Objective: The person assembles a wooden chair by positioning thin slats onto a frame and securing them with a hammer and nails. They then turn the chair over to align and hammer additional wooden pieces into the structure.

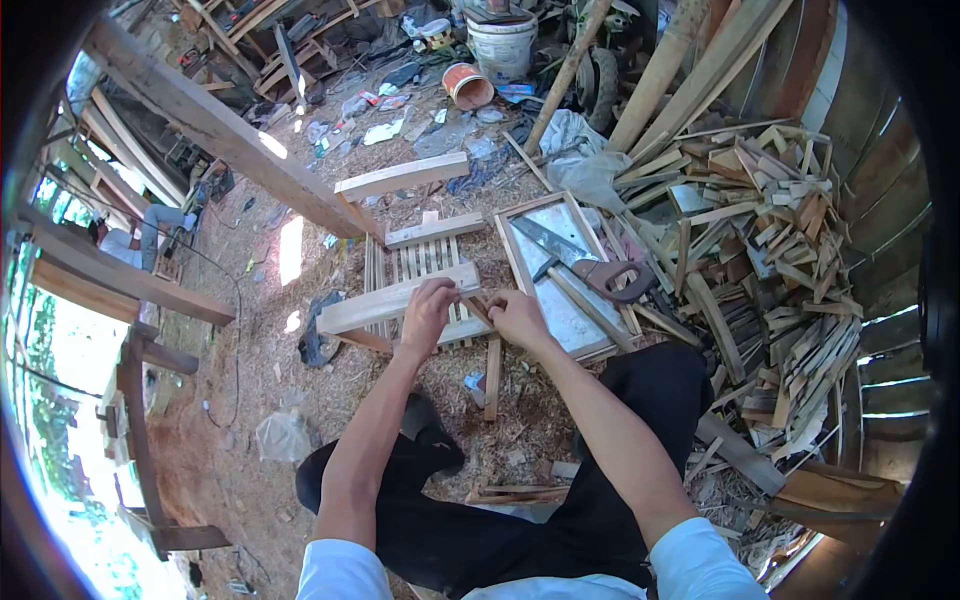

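A slatted wooden frame, chair-like with thick pale rails (375, 305), stands on the ground in front of my knees. My left hand (427, 315) is closed over the nearest rail, close to its right end, with the fingertips bent over the top. Just to the right, my right hand (518, 318) is closed at a short brown wooden upright (478, 308) beneath that rail end. Whatever lies between its fingertips is too small to make out. Light slats (425, 262) run across the frame's middle, and a second thick rail (402, 177) is at its far side.
On the right, a handsaw (612, 280) and a hammer (545, 270) lie on a framed panel (560, 312). Beyond is a heap of wood offcuts (770, 210). A post (240, 135) slants in from upper left. Buckets (502, 50) stand behind. Another person (160, 225) sits far left.
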Tool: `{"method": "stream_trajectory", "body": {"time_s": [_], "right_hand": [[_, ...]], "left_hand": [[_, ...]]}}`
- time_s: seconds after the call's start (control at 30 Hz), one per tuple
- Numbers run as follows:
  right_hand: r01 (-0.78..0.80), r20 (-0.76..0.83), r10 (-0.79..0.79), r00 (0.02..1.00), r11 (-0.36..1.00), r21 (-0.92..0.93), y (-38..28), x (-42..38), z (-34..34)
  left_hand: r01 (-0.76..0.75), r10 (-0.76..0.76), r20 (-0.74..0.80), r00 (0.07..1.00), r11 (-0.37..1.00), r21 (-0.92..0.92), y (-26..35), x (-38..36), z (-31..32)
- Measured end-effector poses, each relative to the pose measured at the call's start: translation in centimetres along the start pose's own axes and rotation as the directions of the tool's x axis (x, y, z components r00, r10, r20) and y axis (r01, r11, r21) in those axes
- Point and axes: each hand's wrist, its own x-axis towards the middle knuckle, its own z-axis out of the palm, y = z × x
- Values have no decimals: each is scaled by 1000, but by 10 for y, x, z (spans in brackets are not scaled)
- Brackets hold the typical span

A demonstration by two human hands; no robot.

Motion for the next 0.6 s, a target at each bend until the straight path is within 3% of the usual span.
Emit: {"method": "stream_trajectory", "body": {"time_s": [0.1,0.17,0.3,0.4,0.5,0.53,0.6], "right_hand": [[-8,-24,8,1000,1000,18,-4,0,-5],[-43,-23,43,999,999,-1,-3,-4,-10],[91,-5,-91,996,994,57,4,-2,-10],[323,-65,-317,946,921,219,6,-9,-9],[365,239,-341,909,929,-65,-25,-25,-52],[309,256,-275,927,946,-101,-23,-25,-57],[320,250,-285,926,940,-115,-2,-20,-68]], "left_hand": [[30,-31,29,999,999,13,2,6,2],[101,-97,51,994,992,-76,0,8,-1],[333,-309,155,938,928,-165,16,20,-24],[490,-494,163,854,659,-570,34,19,-16],[504,-524,223,822,489,-712,48,12,16],[582,-576,305,758,386,-716,68,18,18],[534,-545,284,789,377,-757,78,19,55]]}}
